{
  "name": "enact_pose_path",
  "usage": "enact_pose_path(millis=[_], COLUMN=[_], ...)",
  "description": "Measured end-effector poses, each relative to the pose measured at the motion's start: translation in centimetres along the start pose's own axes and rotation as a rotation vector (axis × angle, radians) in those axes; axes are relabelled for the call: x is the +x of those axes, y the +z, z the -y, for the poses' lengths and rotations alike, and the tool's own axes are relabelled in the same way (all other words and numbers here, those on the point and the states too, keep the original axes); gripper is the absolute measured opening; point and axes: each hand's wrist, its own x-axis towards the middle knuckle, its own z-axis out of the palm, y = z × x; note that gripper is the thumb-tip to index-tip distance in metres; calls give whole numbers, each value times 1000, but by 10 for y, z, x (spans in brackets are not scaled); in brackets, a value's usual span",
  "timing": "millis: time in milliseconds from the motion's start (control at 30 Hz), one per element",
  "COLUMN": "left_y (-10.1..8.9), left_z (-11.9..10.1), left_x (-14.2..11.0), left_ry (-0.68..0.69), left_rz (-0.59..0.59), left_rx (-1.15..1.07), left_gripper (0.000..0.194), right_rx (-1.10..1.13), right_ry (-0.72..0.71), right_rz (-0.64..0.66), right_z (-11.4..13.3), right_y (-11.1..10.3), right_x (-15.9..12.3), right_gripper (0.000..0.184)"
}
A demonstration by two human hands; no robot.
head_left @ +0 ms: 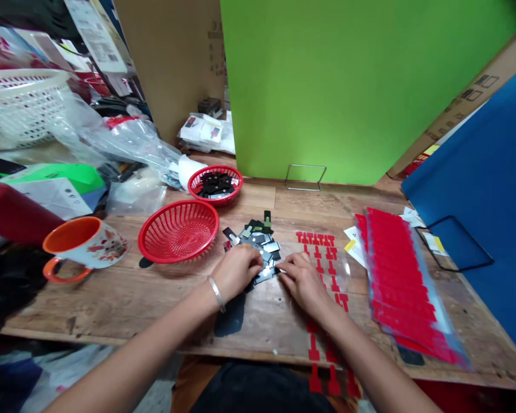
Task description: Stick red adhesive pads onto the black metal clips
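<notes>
A pile of small flat black and silver pieces [270, 247] lies at the middle of the table, between my hands. My left hand [237, 268], with a silver bracelet at the wrist, is closed at the pile's left front side; its fingertips are partly hidden. My right hand [303, 282] has its thumb and fingers pinched together at the pile's right edge. What either hand grips is too small or covered to make out. Under my right hand and forearm lies a clear sheet with rows of red T-shaped stickers [319, 267].
An empty red basket [155, 244] stands left of the pile, another with black pieces [215, 184] behind it. Farther left is an orange-and-white mug [105, 246]. Stacked red sticker sheets [395, 275] lie at right. Green [327, 86] and blue [485, 201] panels stand around the table.
</notes>
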Motion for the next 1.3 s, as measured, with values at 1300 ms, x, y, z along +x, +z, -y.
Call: enact_pose_path(millis=[1300], left_y=[53], left_z=[-26], left_x=[-36], left_ry=[-104], left_rz=[10], left_rx=[213], left_gripper=[27], right_rx=[-26], right_ry=[-228], right_rz=[-29], right_z=[-8], right_y=[1], right_x=[-38], right_gripper=[30])
